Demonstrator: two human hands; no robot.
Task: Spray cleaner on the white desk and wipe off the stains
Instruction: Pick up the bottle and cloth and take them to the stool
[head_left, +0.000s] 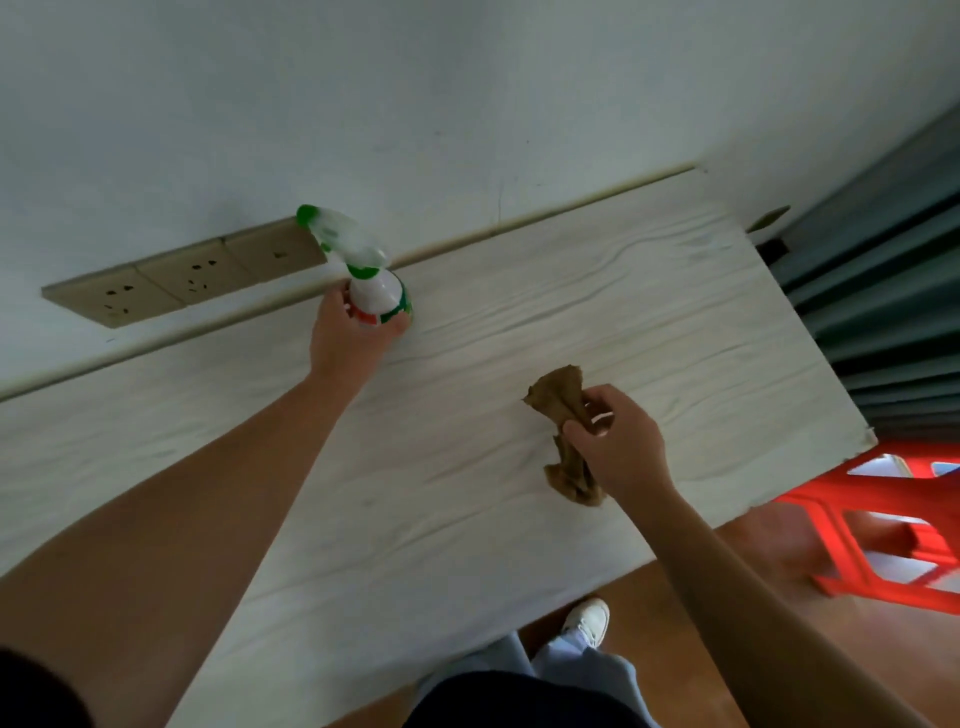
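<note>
My white wood-grain desk (467, 519) runs along the wall; the spray bottle (382, 299) stands near its back edge, the brown cloth (558, 400) touches its middle.

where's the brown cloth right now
In the head view, the brown cloth is bunched in the right hand over the white desk, right of the spray bottle.
</note>
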